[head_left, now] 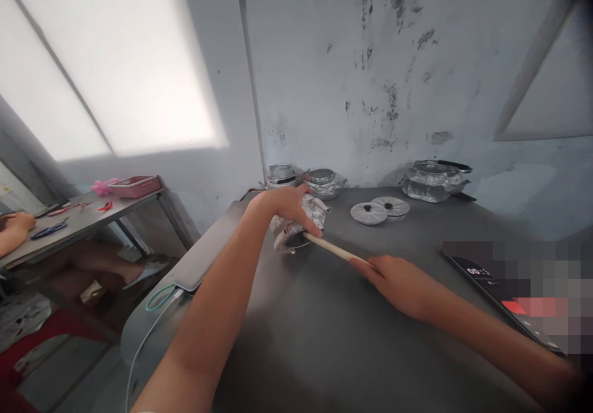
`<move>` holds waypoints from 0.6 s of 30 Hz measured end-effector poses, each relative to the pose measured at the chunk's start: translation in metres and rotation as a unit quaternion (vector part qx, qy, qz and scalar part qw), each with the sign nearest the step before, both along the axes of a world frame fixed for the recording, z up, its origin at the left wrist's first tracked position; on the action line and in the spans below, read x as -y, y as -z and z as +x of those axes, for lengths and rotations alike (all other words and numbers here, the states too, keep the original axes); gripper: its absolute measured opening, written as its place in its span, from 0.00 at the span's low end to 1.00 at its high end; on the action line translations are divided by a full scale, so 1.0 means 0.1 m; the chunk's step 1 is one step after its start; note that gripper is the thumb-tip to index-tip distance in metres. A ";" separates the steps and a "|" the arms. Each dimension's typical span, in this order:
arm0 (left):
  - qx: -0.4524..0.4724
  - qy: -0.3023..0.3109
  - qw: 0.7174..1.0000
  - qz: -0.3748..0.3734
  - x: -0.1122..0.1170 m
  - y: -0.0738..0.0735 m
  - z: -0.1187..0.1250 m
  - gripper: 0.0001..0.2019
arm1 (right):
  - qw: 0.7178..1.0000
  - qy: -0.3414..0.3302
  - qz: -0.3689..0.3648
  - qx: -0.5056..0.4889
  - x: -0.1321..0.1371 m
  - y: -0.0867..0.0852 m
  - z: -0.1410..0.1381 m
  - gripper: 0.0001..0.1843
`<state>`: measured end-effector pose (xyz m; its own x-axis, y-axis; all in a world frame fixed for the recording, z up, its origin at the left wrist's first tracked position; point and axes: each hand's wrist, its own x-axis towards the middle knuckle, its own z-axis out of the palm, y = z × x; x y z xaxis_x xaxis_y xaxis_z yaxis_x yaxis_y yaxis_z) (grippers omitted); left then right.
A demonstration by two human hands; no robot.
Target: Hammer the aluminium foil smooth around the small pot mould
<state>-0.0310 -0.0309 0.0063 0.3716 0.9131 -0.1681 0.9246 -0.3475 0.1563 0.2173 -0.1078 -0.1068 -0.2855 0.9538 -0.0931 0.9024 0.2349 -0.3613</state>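
My left hand [288,204] grips a small foil-covered pot [317,214] from above and tips it on its side, its dark mouth facing me. A pale wooden stick [337,250] is pinched in my right hand [402,284]. The stick's far end reaches the pot's mouth; its tip is hidden, so I cannot tell whether it touches the inside. Two round silver lids with black knobs, a front lid [369,215] and a rear lid [396,207], overlap on the table to the right of the pot.
Along the wall stand a foil-covered pot [323,181], a small silver pot [281,174] and a larger foil-wrapped pan [435,181]. A phone [495,296] lies at right, a flat grey case [208,249] with a cable at left. Another person's hand [21,223] rests on the neighbouring table.
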 end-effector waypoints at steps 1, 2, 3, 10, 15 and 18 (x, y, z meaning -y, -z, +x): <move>-0.002 0.002 1.000 0.000 0.01 0.00 0.01 0.59 | 1.000 -0.006 -0.014 -0.012 0.00 0.00 -0.02 0.33; -0.005 0.008 1.000 0.000 0.01 -0.01 0.01 0.59 | 0.999 -0.012 -0.029 -0.023 0.00 0.00 -0.05 0.32; -0.007 0.013 1.000 -0.002 0.01 -0.01 0.01 0.59 | 0.998 -0.018 -0.041 -0.033 0.00 -0.01 -0.07 0.32; 0.008 0.003 1.000 -0.005 -0.03 0.04 0.00 0.59 | 0.985 -0.045 -0.137 -0.091 0.07 -0.04 -0.21 0.28; 0.026 0.011 1.000 -0.002 -0.05 0.05 0.01 0.56 | 0.982 -0.051 -0.133 -0.121 0.19 -0.03 -0.32 0.24; -0.007 0.034 0.999 0.000 -0.01 0.03 0.03 0.54 | 0.988 -0.044 -0.077 -0.128 0.24 0.01 -0.37 0.22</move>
